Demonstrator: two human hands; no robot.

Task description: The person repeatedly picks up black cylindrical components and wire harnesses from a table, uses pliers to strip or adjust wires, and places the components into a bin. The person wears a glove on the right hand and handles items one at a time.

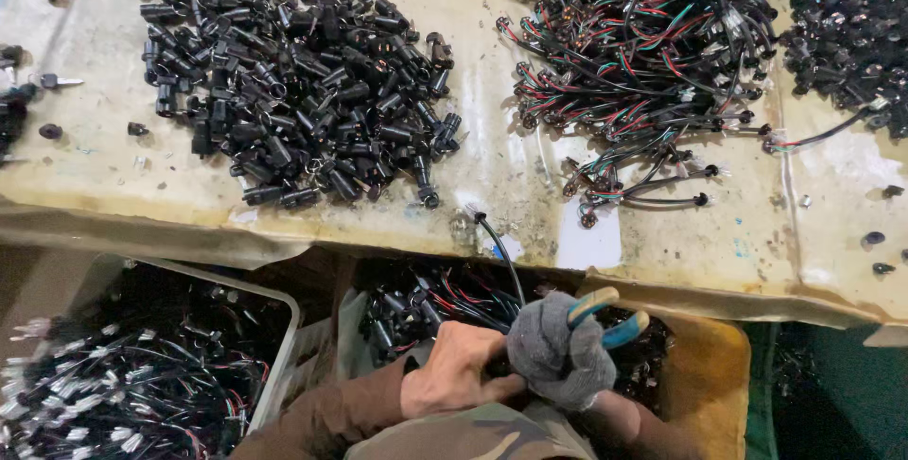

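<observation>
Below the surface's (284, 224) near edge, the right hand (560, 351), in a grey glove, has its fingers clamped on pliers (605, 316) whose blue-and-tan handles point up and to the right. The bare left hand (454, 370) has its fingers closed on a black cable (501, 252) whose long axis runs up to the near edge. Beneath sits a tan box (705, 365); a white patch (586, 243) lies at that edge.
</observation>
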